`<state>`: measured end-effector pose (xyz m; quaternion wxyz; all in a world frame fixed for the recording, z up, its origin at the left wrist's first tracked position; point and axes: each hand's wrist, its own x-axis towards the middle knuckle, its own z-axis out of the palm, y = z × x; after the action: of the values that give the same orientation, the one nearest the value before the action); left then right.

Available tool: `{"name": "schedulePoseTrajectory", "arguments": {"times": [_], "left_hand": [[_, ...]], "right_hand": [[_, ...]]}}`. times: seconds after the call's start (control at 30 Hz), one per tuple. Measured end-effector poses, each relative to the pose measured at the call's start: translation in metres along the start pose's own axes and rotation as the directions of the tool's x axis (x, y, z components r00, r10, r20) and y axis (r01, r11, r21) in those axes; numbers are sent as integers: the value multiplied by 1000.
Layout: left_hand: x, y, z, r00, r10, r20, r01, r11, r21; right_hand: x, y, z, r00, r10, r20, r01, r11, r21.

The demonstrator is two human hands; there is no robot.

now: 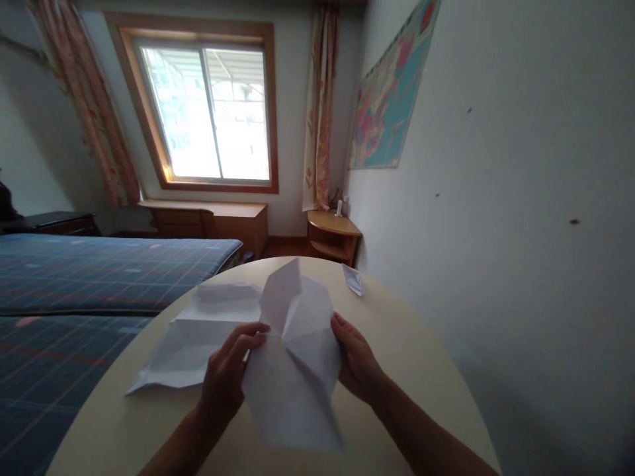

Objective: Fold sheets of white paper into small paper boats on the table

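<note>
A creased sheet of white paper (297, 390) is held up over the round table, partly folded, with flaps standing out around its middle. My left hand (231, 363) pinches its left edge between thumb and fingers. On the opposite edge, my right hand (354, 357) grips the same sheet, the thumb in front and the fingers mostly hidden behind. Left of the hands, another white sheet (193, 344) with fold lines lies on the table, partly covered by my left hand. A small folded paper piece (354, 280) rests near the far right edge.
The round cream table (417, 370) stands close to the white wall on the right. A bed with a plaid cover (109, 271) is to the left. Beyond the table are a wooden corner shelf (335, 223) and a low desk (233, 210) under the window.
</note>
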<state>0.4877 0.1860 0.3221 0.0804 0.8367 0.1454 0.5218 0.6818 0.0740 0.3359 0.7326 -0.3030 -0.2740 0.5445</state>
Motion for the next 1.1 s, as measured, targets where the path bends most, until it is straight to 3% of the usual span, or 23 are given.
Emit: {"name": "schedulePoseTrajectory", "arguments": {"times": [0.1,0.2,0.37,0.5,0.57,0.63,0.77,0.9,1.1], "left_hand": [[13,-13,-21,989,134,-68,-126,986,108],[13,-24,-39,980,187,-72,-171,968,186],[0,-40,-61,986,115,-117,-88,974,208],[-14,-58,-85,984,90,-156,-39,952,305],[-23,-67,-98,983,144,-111,-83,900,428],[-31,-73,-106,985,169,-37,-116,807,578],[-43,-75,-104,993,-3,121,-88,669,738],[-51,-75,-89,958,-222,179,-14,588,808],[-55,-71,-77,854,-404,328,-29,593,805]], "right_hand": [[10,-22,-5,990,-132,-54,128,989,-78],[23,-33,-3,978,-198,-61,184,966,-180],[50,-35,9,971,-237,-46,209,920,-332],[94,-40,21,958,-284,-29,243,864,-442],[125,-41,30,955,-296,-35,225,793,-566],[158,-37,39,933,-359,-17,232,639,-734],[209,-19,46,928,-368,-51,170,544,-822],[214,-12,11,922,-373,-106,41,366,-930],[153,-49,-91,829,-517,-214,-282,-56,-958]]}}
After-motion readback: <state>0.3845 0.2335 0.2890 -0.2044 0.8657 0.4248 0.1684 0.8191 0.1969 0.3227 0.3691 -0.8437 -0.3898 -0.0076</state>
